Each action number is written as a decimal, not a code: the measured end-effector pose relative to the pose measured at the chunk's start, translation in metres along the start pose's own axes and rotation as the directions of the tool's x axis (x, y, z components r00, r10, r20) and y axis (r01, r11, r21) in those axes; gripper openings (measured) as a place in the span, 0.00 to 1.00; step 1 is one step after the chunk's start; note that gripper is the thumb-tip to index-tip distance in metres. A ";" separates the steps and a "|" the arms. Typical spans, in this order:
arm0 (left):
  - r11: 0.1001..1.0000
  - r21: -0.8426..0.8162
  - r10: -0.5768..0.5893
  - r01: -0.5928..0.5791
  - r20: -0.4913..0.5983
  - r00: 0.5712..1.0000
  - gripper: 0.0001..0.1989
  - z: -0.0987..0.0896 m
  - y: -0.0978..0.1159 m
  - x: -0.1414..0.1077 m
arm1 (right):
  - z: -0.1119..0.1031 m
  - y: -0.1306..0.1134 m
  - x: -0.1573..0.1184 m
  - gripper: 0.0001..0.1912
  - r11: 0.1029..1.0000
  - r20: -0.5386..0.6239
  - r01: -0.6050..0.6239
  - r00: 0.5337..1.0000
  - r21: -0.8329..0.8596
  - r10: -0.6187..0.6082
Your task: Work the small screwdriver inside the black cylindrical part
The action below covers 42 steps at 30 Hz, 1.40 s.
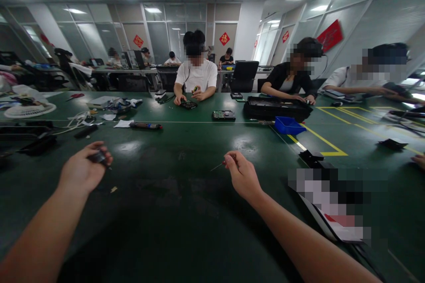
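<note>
- Green worktop [159,239], bare across its near middle, with a small pale scrap [113,189] towards the left.
- Left hand [79,172]: fingers curled round a small dark object [98,156], a thin tip poking out (too blurred to name it).
- Right hand [244,174]: a narrow pinch on a thin rod [217,167], reddish where the fingers meet it, its point aimed inward over the worktop.
- As for the step, I judge it a moment of handling: both held things are up, well apart, and touch nothing else. Setting that fine point anywhere exact would call for a steady pinch and a clear view of the tip.
- Beyond the hands lie a dark, tube-like tool [146,126], a hard drive [224,115] and a blue bin [288,125], just beside a long black casing [277,108].
- Across the worktop, a person in a white shirt [201,75] handles parts.
- On the far wall, a red diamond sign [225,38] reads "福"; no brand is legible.
</note>
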State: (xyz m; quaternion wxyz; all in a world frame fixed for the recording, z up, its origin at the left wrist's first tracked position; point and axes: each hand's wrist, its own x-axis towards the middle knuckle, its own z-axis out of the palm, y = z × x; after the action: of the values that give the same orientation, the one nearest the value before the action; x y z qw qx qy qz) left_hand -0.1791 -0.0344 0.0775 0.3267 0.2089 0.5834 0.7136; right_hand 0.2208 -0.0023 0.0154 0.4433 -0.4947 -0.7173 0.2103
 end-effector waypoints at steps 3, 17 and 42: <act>0.983 -0.109 -0.114 0.147 0.263 0.958 0.13 0.045 -0.022 -0.032 | -0.001 -0.001 0.001 0.12 1.000 -0.013 0.011 1.000 0.004 -0.011; 0.757 0.374 -0.065 -0.535 0.858 0.509 0.14 0.138 -0.089 -0.124 | -0.007 -0.006 0.001 0.15 1.000 -0.042 0.019 0.999 -0.020 -0.020; 0.636 0.273 0.122 -0.721 0.888 0.444 0.18 0.128 -0.121 -0.110 | -0.005 -0.010 -0.011 0.09 0.977 -0.119 0.140 0.985 0.158 -0.121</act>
State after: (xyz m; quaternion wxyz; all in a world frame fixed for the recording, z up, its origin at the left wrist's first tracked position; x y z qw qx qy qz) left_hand 0.0119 -0.0109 -0.0005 0.2590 0.7523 0.4881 0.3588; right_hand 0.2210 -0.0172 0.0205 0.5341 -0.4185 -0.7031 0.2126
